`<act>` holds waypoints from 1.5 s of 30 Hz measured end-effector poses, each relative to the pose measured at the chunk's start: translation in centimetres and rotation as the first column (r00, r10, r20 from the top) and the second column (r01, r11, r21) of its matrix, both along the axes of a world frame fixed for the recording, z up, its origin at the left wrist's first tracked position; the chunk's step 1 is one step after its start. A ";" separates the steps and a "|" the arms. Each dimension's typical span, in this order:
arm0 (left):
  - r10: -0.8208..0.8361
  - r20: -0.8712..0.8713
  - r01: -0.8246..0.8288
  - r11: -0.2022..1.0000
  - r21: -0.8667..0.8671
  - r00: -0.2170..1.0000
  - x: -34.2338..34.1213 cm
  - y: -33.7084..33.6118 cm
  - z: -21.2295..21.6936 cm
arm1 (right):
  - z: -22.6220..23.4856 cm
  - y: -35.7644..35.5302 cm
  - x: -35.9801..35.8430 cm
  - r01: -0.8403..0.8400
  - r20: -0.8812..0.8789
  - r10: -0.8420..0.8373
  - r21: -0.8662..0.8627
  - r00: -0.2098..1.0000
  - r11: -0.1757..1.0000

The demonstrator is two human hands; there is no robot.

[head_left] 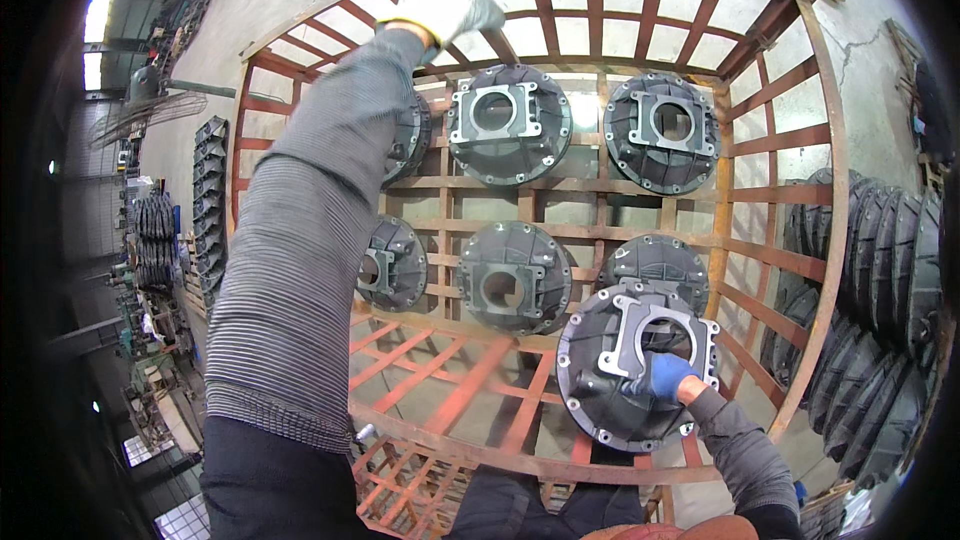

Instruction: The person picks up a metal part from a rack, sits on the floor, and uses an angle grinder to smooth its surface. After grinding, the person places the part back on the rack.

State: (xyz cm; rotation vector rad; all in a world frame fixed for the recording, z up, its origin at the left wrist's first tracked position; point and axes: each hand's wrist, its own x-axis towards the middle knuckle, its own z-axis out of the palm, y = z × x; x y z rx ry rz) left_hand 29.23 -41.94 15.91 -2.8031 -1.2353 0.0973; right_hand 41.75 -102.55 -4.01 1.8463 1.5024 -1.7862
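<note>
My right hand, in a blue glove, reaches into the central opening of a round dark-grey cast metal housing and is closed on its edge. This housing hangs over the crate's near right part, tilted, covering some of another housing behind it. My left arm stretches far forward. At its end my left hand, in a pale glove with a yellow cuff, is near the far rail of the rusty red metal crate. Its fingers look apart with nothing seen in them, though glare washes out part of the glove.
Inside the crate lie several similar housings, among them a far middle one, a far right one and a near middle one. Stacked ribbed round castings stand outside to the right. Dark parts are piled at the left.
</note>
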 end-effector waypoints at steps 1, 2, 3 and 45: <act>0.031 -0.035 -0.033 0.999 -0.038 0.999 1.7 0.4 1.0 | -0.2 -0.1 0.2 -0.008 0.004 0.008 -0.017 1.000 1.000; -0.006 -0.046 0.008 0.998 0.057 0.999 3.2 0.3 1.9 | -0.4 0.1 0.3 -0.013 0.008 0.013 -0.036 1.000 0.999; 0.003 -0.095 0.006 0.996 0.087 0.995 5.0 0.5 3.0 | -0.2 0.3 0.5 -0.016 0.014 0.017 -0.057 1.000 0.998; 0.092 0.028 -0.093 0.994 0.048 0.995 3.9 23.0 -14.6 | -23.6 37.8 22.1 -0.117 0.353 -0.072 0.486 0.933 0.866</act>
